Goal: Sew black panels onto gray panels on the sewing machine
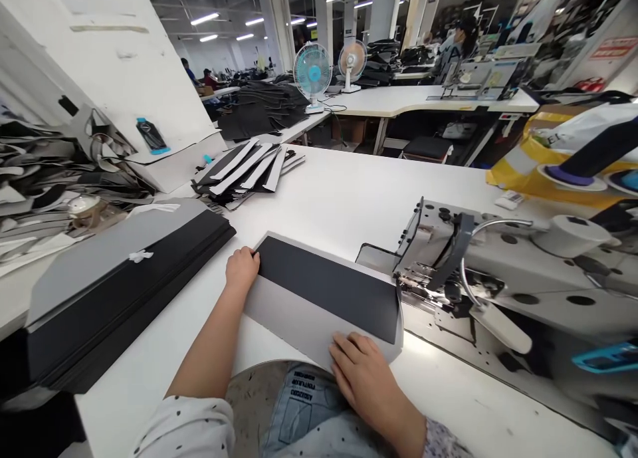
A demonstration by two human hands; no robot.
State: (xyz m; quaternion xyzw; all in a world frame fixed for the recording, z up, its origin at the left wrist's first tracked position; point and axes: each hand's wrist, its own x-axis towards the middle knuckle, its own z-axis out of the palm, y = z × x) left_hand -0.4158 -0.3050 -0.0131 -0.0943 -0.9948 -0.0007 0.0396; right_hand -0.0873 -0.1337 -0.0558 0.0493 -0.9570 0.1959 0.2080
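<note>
A flat fabric panel, light grey with a dark strip along its far part, lies on the white table. Its right end reaches the needle area of a sewing machine. My left hand is closed on the panel's left edge, fingers curled over the corner and the thumb hidden. On the grey near part of the panel rests my right hand, palm down, with its fingers laid out flat close to the near edge.
To the left lies a stack of grey and black panels. Behind it is a pile of cut strips. A lamp on a bent metal neck hangs by the machine. Thread cones stand at right. Two fans and a person are farther back.
</note>
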